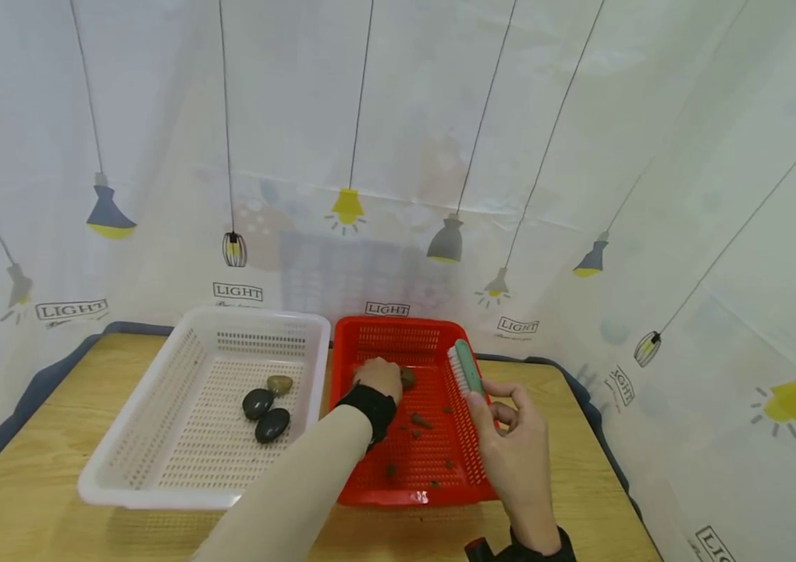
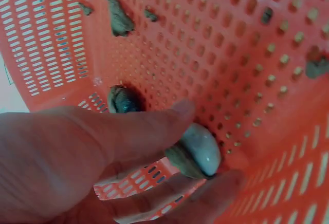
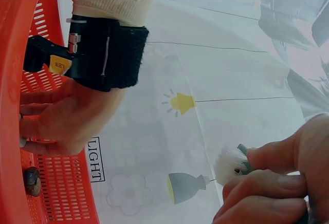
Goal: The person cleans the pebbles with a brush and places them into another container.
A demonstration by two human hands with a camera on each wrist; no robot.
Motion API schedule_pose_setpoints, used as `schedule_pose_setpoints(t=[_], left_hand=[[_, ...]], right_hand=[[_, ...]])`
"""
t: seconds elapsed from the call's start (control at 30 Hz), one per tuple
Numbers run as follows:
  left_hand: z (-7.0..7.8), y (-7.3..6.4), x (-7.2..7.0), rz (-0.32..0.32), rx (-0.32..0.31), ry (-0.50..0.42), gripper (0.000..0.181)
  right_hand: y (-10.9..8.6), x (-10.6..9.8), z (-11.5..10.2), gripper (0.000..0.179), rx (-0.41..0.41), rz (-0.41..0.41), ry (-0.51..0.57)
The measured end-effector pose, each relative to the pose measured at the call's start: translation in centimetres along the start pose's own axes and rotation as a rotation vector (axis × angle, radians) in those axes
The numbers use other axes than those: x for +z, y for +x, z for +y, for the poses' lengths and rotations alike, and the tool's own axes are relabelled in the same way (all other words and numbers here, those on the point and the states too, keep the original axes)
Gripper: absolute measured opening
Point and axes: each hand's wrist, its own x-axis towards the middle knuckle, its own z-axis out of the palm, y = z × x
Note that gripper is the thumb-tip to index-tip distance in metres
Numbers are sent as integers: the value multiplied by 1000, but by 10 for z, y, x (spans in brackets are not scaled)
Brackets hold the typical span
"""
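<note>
My left hand (image 1: 380, 378) reaches down into the red basket (image 1: 398, 332). In the left wrist view, its thumb and fingers pinch a pale, smooth stone (image 2: 203, 149) with brown mud along one side. Beside that hand lies a second, dark stone (image 2: 123, 99) partly coated in mud, also visible as a muddy stone (image 1: 408, 378) from the head. My right hand (image 1: 517, 437) holds a green scrub brush (image 1: 467, 365) over the basket's right rim, its white bristles turned to the left. Fingers cover part of the brush in the right wrist view.
Mud crumbs (image 1: 421, 421) lie scattered over the red basket's floor. To its left stands a white basket (image 1: 180, 437) containing two black stones (image 1: 272, 425) and a tan stone (image 1: 279, 384). Both baskets rest on a wooden table (image 1: 581, 468), before a printed curtain (image 1: 398, 140).
</note>
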Motion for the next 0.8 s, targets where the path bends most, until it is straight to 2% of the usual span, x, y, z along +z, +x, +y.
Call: schedule_pose_setpoints(t=[0.1, 0.17, 0.3, 0.5, 0.67, 0.8], left_hand=[[-1, -9, -11, 7, -18, 18, 22], [-3, -9, -7, 29, -22, 26, 23], [-6, -2, 10, 97, -26, 7, 24], [-8, 2, 20, 157, 4, 11, 21], [-10, 8, 25, 137, 33, 25, 20], [-13, 19, 30, 69, 69, -18, 20]], right_hand=[[0, -1, 0, 28, 0, 3, 3], [0, -1, 0, 26, 2, 6, 2], [1, -1, 0, 26, 11, 7, -4], [1, -2, -2, 29, 4, 11, -2], [0, -2, -2, 30, -2, 12, 5], [1, -3, -2, 30, 1, 16, -3]])
